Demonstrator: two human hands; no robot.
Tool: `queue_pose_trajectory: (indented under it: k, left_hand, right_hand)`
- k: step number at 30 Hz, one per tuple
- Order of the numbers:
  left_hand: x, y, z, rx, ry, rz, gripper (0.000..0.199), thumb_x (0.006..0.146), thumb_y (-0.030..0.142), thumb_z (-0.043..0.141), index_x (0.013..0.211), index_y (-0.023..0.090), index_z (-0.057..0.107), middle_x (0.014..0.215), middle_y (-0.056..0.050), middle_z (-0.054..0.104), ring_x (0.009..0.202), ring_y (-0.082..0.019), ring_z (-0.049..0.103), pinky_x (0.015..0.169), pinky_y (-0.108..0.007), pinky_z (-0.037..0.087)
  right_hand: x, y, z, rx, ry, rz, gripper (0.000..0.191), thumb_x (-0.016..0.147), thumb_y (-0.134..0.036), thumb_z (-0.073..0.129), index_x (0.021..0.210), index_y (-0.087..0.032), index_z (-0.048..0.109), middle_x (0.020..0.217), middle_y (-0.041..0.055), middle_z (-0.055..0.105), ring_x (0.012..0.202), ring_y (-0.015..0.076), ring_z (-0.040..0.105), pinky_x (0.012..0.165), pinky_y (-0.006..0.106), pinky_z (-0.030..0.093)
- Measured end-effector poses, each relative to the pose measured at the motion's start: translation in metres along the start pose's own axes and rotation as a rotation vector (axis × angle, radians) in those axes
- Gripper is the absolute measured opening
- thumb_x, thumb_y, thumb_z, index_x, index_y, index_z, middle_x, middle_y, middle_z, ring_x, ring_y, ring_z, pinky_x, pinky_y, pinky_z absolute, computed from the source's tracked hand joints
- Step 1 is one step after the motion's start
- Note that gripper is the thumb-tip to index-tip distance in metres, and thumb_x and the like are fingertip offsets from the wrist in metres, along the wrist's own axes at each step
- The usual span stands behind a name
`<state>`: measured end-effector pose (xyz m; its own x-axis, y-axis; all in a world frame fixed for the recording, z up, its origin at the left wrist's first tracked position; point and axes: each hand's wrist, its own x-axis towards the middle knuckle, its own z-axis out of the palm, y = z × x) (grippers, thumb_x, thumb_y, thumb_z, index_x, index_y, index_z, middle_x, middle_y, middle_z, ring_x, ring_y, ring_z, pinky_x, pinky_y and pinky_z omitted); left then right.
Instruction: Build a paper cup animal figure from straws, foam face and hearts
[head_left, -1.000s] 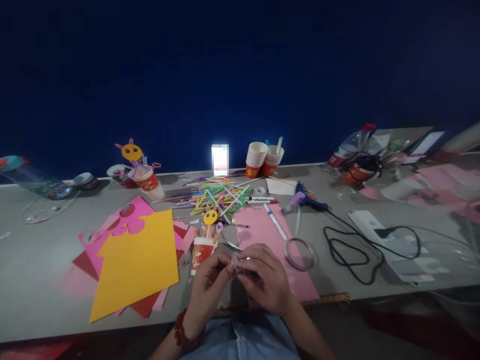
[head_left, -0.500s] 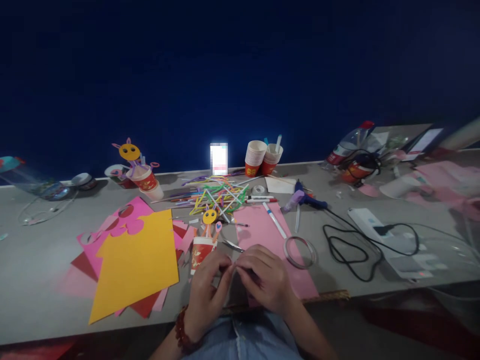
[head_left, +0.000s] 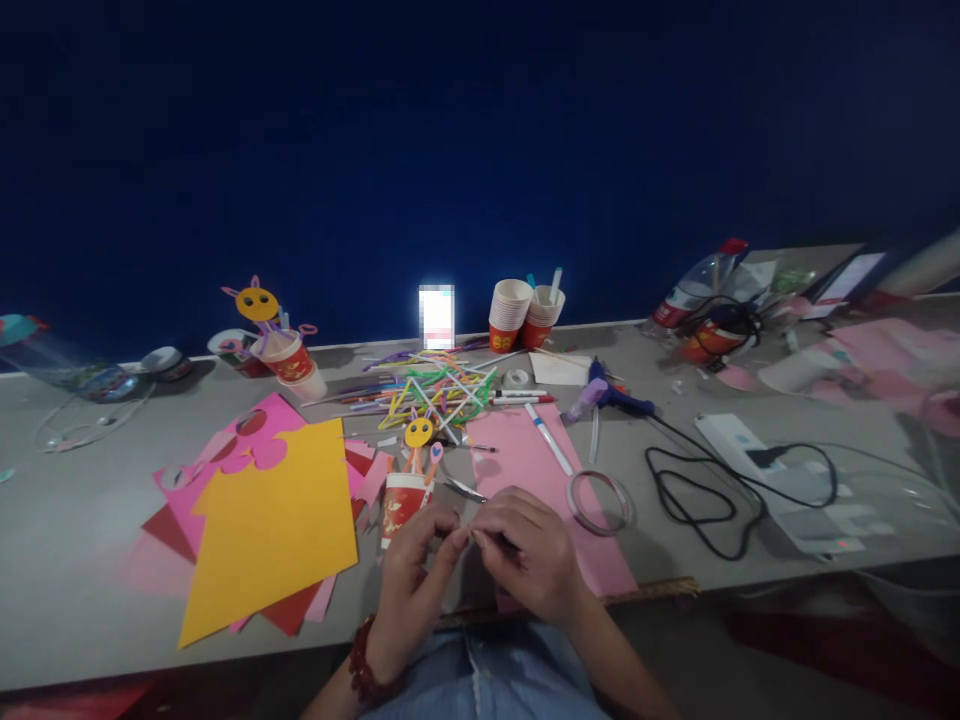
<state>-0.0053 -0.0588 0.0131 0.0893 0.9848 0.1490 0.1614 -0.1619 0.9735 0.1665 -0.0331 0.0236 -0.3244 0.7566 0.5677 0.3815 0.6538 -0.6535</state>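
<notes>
Where the dark blue wall (head_left: 480, 150) ends: the grey table (head_left: 67, 560) begins, running across the view and bearing craft goods.
Yellow sheet (head_left: 277, 530): lies left of the hands, on top of a pile of pink and dark red sheets.
Pale pink sheet (head_left: 517, 450): lies flat, its middle partly hidden by the right hand (head_left: 529, 550).
Power strip (head_left: 731, 450): sits well to the right, a black cable (head_left: 705, 522) plugged in and looped beside it.
Hands: the left hand (head_left: 420, 560), with a red beaded bracelet (head_left: 362, 660) at its wrist, and the right meet fingertip to fingertip near the table's front edge; thumbs and forefingers are drawn narrow in a pinch.
Pipe cleaners (head_left: 442, 390): spread in a tangled, many-coloured heap beyond the hands.
Rabbit-eared cup (head_left: 405, 505): stands upright just beyond the left hand, a yellow face above its rim.
Hot-glue gun (head_left: 626, 403): rests right of the heap.
Tape roll (head_left: 573, 500): lies partly on the pale pink sheet, near the right hand.
Marker (head_left: 550, 440): lies slantwise on that sheet.
Small pale piece (head_left: 470, 534): held between both hands' fingertips, barely showing; its kind cannot be told.
</notes>
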Motion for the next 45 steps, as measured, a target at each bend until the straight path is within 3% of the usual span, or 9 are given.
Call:
queue_pose_trajectory:
  k: [6,16,20,24,35,41,45]
  left_hand:
    - [-0.001,-0.002,0.001,-0.099,-0.007,-0.053,0.020,0.095,0.033,0.056,0.084,0.018,0.062,0.078,-0.003,0.060,0.076,-0.016,0.057,0.070,-0.027,0.046]
    - [0.004,-0.002,-0.001,0.065,0.078,0.004,0.020,0.094,0.031,0.057,0.079,0.019,0.062,0.075,-0.001,0.061,0.072,-0.015,0.056,0.069,-0.025,0.043]
    - [0.004,-0.005,0.001,-0.035,0.051,-0.081,0.023,0.095,0.034,0.056,0.079,0.018,0.061,0.073,-0.001,0.060,0.070,-0.015,0.056,0.066,-0.025,0.043]
    - [0.003,-0.005,0.002,-0.060,0.009,-0.094,0.023,0.096,0.034,0.056,0.081,0.018,0.062,0.074,-0.002,0.060,0.072,-0.016,0.057,0.069,-0.026,0.044]
    - [0.003,0.002,-0.001,0.183,-0.031,0.107,0.014,0.095,0.023,0.055,0.083,0.020,0.062,0.078,-0.001,0.064,0.073,-0.015,0.059,0.068,-0.024,0.043]
    - [0.005,0.003,-0.002,0.211,-0.052,0.116,0.016,0.096,0.023,0.053,0.082,0.020,0.059,0.078,-0.002,0.063,0.073,-0.015,0.058,0.067,-0.024,0.043]
    - [0.004,0.003,-0.001,0.183,-0.052,0.115,0.015,0.097,0.023,0.053,0.083,0.020,0.060,0.078,-0.001,0.062,0.073,-0.014,0.058,0.067,-0.023,0.043]
  right_hand:
    - [0.001,-0.005,-0.003,-0.018,-0.017,-0.017,0.017,0.089,-0.010,0.055,0.095,-0.022,0.065,0.085,0.0051,0.072,0.079,0.0203,0.065,0.073,0.035,0.054]
    - [-0.003,-0.020,0.010,-0.448,-0.026,-0.178,0.029,0.093,-0.008,0.045,0.111,-0.011,0.067,0.101,0.0137,0.076,0.090,0.0243,0.067,0.083,0.038,0.055]
    - [0.003,-0.016,0.001,-0.252,-0.112,-0.059,0.024,0.093,-0.011,0.049,0.105,-0.016,0.069,0.096,0.0096,0.076,0.087,0.0222,0.068,0.078,0.036,0.056]
    - [0.006,-0.010,-0.009,-0.039,-0.082,0.068,0.017,0.094,-0.014,0.056,0.098,-0.021,0.070,0.092,0.0056,0.077,0.085,0.0182,0.071,0.077,0.031,0.055]
    - [0.005,-0.008,-0.016,-0.102,-0.161,0.070,0.013,0.094,-0.016,0.057,0.094,-0.020,0.069,0.091,0.0064,0.077,0.083,0.0196,0.071,0.075,0.030,0.053]
    - [0.006,-0.007,-0.017,-0.098,-0.242,0.078,0.015,0.096,-0.018,0.054,0.095,-0.020,0.068,0.090,0.0062,0.076,0.083,0.0193,0.069,0.074,0.029,0.051]
    - [0.005,-0.004,-0.016,-0.049,-0.213,0.096,0.013,0.095,-0.019,0.055,0.094,-0.020,0.068,0.088,0.0055,0.075,0.083,0.0189,0.069,0.075,0.029,0.050]
